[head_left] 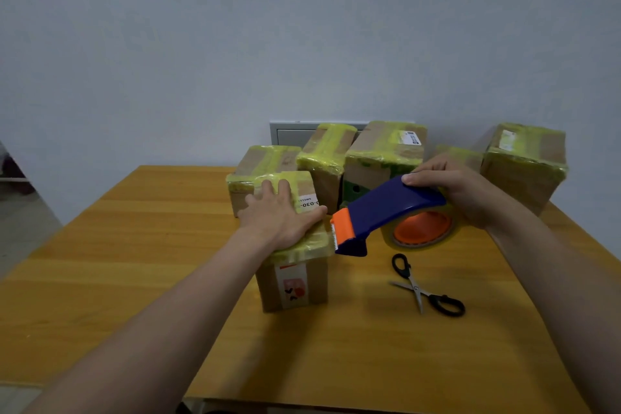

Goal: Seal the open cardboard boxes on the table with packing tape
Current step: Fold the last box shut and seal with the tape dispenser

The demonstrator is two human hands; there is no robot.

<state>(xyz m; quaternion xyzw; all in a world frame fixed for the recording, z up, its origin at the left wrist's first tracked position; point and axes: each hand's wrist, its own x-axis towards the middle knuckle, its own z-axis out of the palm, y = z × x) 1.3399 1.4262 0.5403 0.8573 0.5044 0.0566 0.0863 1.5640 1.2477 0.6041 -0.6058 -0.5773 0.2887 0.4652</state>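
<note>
Tabletop (134,245) of yellow wood against pale wall (302,44) | six taped cardboard boxes (524,171), one tape dispenser (386,205), one pair of scissors (424,291) | left hand (279,215) flat on nearest box (292,282) at tabletop centre, fingers straight | right hand (460,188) gripping tape dispenser, fingers curled round it, orange cutter just beside box edge

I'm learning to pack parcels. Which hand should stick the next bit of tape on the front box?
Right. The right hand holds the blue plastic tape dispenser, its orange cutter beside the top edge of the small brown cardboard box. The left hand lies flat on that box, steadying it.
</note>
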